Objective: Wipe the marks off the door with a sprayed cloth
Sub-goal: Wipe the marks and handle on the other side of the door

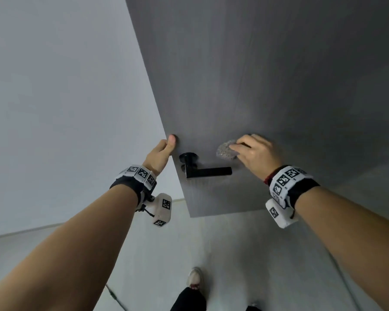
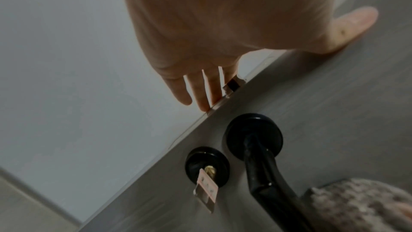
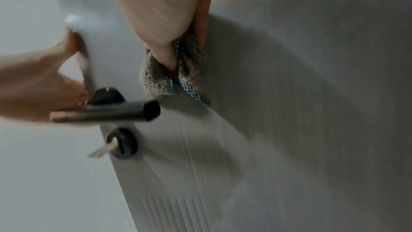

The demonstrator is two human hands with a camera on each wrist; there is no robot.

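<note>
Wiping is under way, we judge: right hand [image 1: 255, 151] presses the bunched cloth [image 1: 226, 150] against the door [image 1: 256, 86]; left hand [image 1: 161, 154] clasps its edge. Remaining marks: none discernible.

The door [image 1: 267, 86] under both hands looked matt grey with a fine wood-like grain. Just below the right hand [image 1: 257, 153], the lever handle [image 1: 208, 171] was smooth black metal with a dull sheen. The cloth [image 1: 226, 150] the right hand pressed looked coarse, knobbly and woven, speckled grey.
</note>
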